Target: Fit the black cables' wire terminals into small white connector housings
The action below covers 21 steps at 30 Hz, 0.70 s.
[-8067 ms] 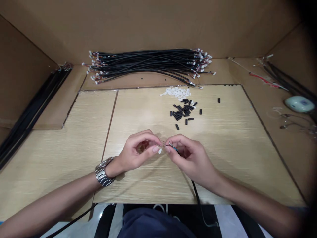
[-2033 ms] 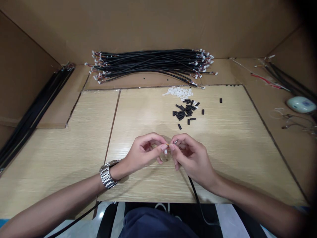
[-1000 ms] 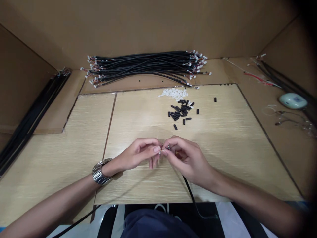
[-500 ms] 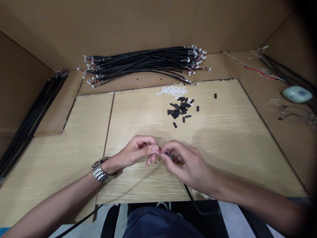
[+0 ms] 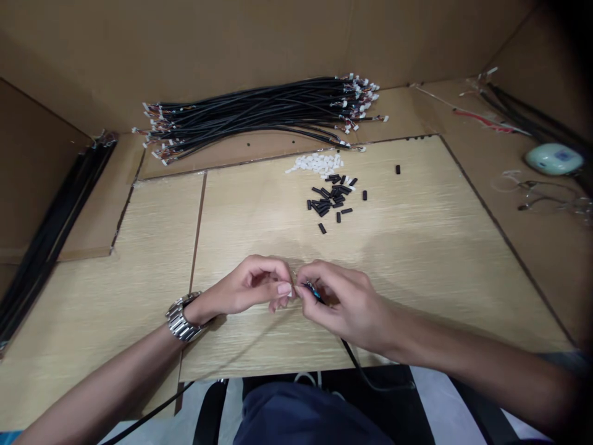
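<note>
Over the near part of the table, my two hands meet almost fingertip to fingertip. My left hand point(image 5: 257, 287), with a metal watch point(image 5: 183, 318) on its wrist, pinches a small white connector point(image 5: 290, 290) between thumb and index finger. My right hand point(image 5: 349, 300) is closed on the thin coloured wires point(image 5: 314, 290) at the end of a black cable point(image 5: 353, 358). The cable hangs from under that hand past the table's front edge. Whether a wire tip sits in the connector is too small to tell.
Ahead lie a pile of white connectors point(image 5: 319, 163) and loose black sleeves point(image 5: 331, 196). Behind them is a stack of black cables point(image 5: 259, 111) with white plugs. More cables point(image 5: 55, 228) lie left. A pale green oval device point(image 5: 555, 159) lies right. Cardboard walls point(image 5: 278, 43) surround the table point(image 5: 426, 247).
The view has shifted slightly. Both hands stay in their pinch, fingertips a touch repositioned; the white connector shows more clearly at my left thumb.
</note>
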Tool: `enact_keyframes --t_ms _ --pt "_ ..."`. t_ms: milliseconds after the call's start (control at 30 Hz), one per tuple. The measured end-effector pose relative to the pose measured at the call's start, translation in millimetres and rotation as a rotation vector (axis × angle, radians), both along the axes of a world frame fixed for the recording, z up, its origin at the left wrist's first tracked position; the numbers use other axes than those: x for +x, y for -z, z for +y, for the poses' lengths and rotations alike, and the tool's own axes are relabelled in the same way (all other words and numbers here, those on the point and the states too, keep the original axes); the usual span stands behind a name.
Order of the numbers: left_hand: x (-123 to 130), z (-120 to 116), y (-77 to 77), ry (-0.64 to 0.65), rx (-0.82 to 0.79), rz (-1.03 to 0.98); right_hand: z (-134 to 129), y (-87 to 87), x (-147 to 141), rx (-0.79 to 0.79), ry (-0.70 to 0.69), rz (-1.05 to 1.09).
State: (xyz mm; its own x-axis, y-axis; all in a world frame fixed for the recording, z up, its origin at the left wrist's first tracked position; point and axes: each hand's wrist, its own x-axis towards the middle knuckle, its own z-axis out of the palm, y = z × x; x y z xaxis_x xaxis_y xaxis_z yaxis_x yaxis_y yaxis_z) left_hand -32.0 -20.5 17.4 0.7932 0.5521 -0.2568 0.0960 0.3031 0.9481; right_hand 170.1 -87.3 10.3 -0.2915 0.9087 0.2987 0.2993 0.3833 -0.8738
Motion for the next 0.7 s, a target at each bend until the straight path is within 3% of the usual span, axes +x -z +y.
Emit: enact_keyframes --t_ms 233,700 --pt "-5.9 6.8 6.0 0.074 -0.141 -0.069 0.9 -0.3 0.2 0.1 -0.019 0.054" --pt "-5.1 7.1 6.9 0.07 -0.161 -0.106 -0.5 -1.3 -0.3 0.201 0.006 0.058"
